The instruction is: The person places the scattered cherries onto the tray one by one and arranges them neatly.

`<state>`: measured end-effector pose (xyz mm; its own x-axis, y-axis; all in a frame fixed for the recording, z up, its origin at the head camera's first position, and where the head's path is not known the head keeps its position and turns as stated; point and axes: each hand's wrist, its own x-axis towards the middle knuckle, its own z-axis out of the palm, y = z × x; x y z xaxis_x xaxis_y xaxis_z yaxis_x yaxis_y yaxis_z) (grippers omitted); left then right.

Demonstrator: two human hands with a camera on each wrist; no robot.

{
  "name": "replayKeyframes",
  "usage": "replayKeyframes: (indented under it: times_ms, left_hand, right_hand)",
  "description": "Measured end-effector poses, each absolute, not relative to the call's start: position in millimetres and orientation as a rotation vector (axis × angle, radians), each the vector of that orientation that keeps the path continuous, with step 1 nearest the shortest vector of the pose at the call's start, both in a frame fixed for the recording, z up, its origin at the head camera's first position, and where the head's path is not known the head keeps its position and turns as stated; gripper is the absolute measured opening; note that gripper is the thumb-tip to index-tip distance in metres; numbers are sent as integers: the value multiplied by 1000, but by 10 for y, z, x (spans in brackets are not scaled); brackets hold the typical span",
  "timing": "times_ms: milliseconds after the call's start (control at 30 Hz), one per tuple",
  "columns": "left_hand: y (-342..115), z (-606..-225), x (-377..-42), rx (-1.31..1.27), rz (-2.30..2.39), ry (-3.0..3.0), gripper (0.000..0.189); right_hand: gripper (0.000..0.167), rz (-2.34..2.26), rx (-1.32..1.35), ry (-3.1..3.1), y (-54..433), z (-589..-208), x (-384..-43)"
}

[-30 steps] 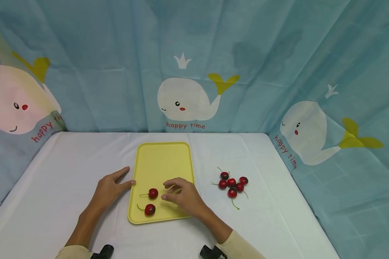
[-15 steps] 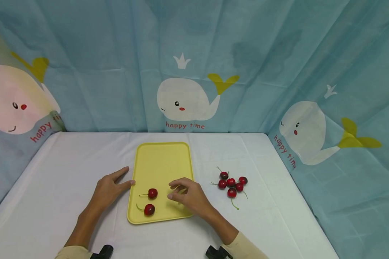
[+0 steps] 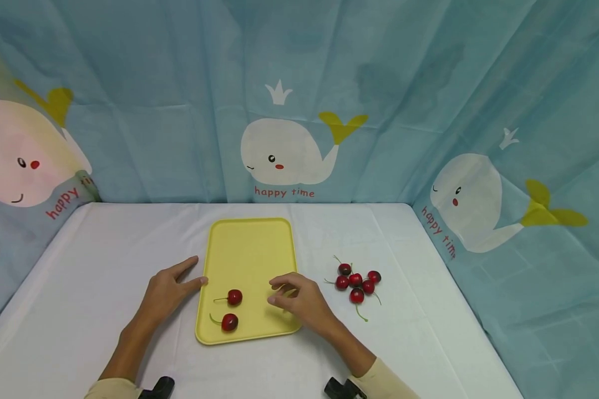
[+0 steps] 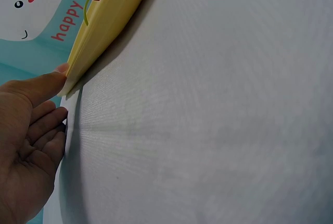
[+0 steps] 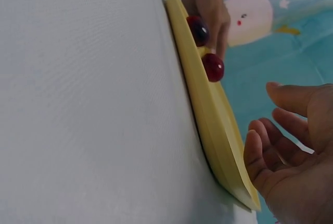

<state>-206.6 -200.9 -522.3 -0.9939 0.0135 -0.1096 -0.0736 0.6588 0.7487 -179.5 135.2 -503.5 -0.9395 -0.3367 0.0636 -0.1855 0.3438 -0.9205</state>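
A yellow tray (image 3: 249, 249) lies on the white table, with two stemmed cherries near its front left: an upper cherry (image 3: 234, 297) and a lower cherry (image 3: 229, 322). My left hand (image 3: 167, 293) rests at the tray's left side, its thumb touching the rim; the left wrist view shows that thumb (image 4: 49, 83) at the tray edge, the other fingers loosely bent below. Over the tray's right part hovers my right hand (image 3: 299, 302), fingers relaxed and thumb apart. In the right wrist view nothing sits between the fingers of the right hand (image 5: 291, 146).
Several more cherries (image 3: 356, 280) lie in a cluster on the white tablecloth (image 3: 419, 332), right of the tray. A blue curtain (image 3: 179, 83) printed with whales rises behind the table and along its sides.
My right hand has moved to the right over the tray, away from the two cherries. The left hand and the cherries have stayed in place.
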Motion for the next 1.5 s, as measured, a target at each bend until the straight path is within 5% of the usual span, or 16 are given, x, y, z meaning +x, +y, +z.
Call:
replayKeyframes:
  times_ms: [1500]
  left_hand:
    - [-2010,-5226,-2058,-53,1279,2755,85]
  right_hand:
    - [35,-1711,-288,2614,2145,-5044,-1832]
